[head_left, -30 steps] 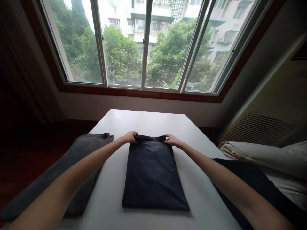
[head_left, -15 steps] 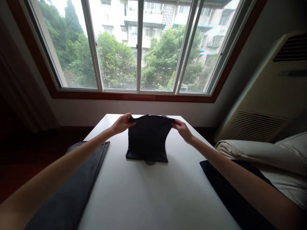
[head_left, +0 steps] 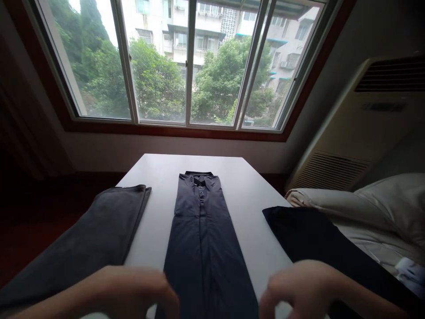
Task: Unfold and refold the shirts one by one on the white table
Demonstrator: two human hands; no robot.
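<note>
A dark navy polo shirt [head_left: 202,239] lies stretched out lengthwise on the white table [head_left: 239,186]. Its collar and button placket are at the far end. Its near end runs out of view at the bottom of the picture. My left hand [head_left: 133,290] is low and close to the camera, blurred, with its fingers curled at the shirt's near left edge. My right hand [head_left: 302,285] is likewise blurred, with curled fingers at the shirt's near right edge. Both seem to grip the near end of the shirt.
A folded grey garment [head_left: 96,239] lies on the table's left side, and a dark cloth [head_left: 308,239] hangs over its right edge. White bedding [head_left: 375,212] is at the right, below a wall air unit [head_left: 348,133]. A wide window [head_left: 186,62] is behind the table.
Both hands lifted the folded shirt's far edge and drew it back towards me. The shirt now lies unfolded to full length, collar and buttons showing. My hands are now close to the camera.
</note>
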